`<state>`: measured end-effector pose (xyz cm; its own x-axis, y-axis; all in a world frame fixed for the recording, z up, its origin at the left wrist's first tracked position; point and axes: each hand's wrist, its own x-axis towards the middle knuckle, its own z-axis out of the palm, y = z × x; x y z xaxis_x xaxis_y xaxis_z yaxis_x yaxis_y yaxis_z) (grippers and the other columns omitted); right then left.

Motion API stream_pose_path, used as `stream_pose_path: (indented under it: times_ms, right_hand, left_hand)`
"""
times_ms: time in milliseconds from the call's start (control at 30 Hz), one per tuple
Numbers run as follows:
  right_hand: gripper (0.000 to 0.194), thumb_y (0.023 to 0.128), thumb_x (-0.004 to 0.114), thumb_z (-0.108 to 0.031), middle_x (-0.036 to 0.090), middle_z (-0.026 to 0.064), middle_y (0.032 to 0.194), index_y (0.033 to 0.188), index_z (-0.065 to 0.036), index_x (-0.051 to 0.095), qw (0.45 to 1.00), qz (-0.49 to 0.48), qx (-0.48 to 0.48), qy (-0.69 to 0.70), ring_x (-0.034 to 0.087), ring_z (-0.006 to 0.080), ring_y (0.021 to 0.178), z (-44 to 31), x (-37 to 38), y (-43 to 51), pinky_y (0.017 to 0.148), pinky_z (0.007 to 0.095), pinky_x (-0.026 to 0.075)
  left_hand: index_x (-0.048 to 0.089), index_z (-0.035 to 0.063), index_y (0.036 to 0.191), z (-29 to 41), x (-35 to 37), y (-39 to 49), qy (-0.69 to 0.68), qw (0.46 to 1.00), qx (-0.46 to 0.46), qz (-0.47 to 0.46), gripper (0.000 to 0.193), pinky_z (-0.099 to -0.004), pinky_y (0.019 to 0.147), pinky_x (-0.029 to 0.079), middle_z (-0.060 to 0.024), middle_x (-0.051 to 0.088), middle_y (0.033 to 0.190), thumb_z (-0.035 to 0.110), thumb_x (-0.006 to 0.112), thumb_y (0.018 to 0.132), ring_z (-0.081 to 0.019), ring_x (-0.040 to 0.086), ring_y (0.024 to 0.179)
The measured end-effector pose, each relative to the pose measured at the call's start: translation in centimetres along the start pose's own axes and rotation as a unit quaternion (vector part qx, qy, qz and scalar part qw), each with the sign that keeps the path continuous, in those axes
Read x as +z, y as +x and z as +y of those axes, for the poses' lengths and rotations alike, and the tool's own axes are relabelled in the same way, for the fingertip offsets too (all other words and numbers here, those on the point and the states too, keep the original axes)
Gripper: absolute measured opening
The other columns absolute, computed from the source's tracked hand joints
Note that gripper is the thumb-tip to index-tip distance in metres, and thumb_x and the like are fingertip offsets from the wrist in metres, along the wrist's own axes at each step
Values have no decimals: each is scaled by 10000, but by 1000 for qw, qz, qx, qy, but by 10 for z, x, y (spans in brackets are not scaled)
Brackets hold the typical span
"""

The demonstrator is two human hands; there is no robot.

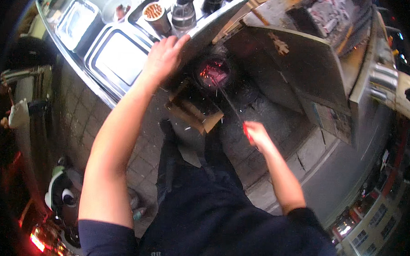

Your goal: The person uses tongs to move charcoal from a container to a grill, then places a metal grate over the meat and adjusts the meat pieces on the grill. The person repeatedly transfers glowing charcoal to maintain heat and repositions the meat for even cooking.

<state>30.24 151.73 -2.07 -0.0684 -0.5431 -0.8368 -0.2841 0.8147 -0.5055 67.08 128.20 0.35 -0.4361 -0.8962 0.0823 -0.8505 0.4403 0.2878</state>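
My right hand (258,135) grips the red handle (247,132) of a long thin metal tool. Its shaft (231,103) runs up to a dark round vessel where coals (214,73) glow red; whether the tip is a rod or tongs cannot be made out. Pale sparks or ash flecks streak the air around it. My left hand (165,56) rests on the edge of a metal counter, its fingers laid over the top near a cup of skewers or sticks (153,11). Nothing shows held in it.
On the counter stand a glass jar (183,15), a steel tray (115,59) and a foil pan (77,23). An open cardboard box (195,114) sits by my feet. Ashy charcoal fills a grill (328,13) at upper right, above a metal panel (297,60). A person (19,113) is at far left.
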Motion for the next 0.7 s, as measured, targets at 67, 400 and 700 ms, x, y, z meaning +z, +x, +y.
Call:
stream_pose_path:
  times_ms: [67, 400, 700]
  right_hand:
    - [255, 941, 578, -295, 519, -21, 579, 792, -91, 611, 996, -65, 54, 24, 415, 80, 401, 2, -9, 92, 347, 258, 298]
    - [342, 890, 616, -436, 373, -27, 526, 674, -209, 479, 947, -6, 270, 175, 260, 100, 340, 18, 32, 371, 340, 265, 193]
    - [348, 777, 678, -231, 671, 270, 1019, 974, 55, 694, 814, -84, -29, -574, 667, 370, 999, 17, 25, 311, 861, 455, 523]
  left_hand:
    - [455, 190, 1404, 3, 0, 0, 10, 1000, 8, 26, 691, -436, 887, 472, -132, 575, 1149, 72, 651, 752, -318, 580, 1034]
    - [512, 223, 1360, -2, 6, -1, 55, 998, -4, 38, 625, -389, 850, 489, -85, 601, 1057, 101, 659, 765, -268, 604, 961]
    - [521, 240, 1341, 2, 1, 1, 40, 999, -24, 25, 601, -380, 798, 500, -78, 601, 993, 114, 658, 769, -262, 608, 894]
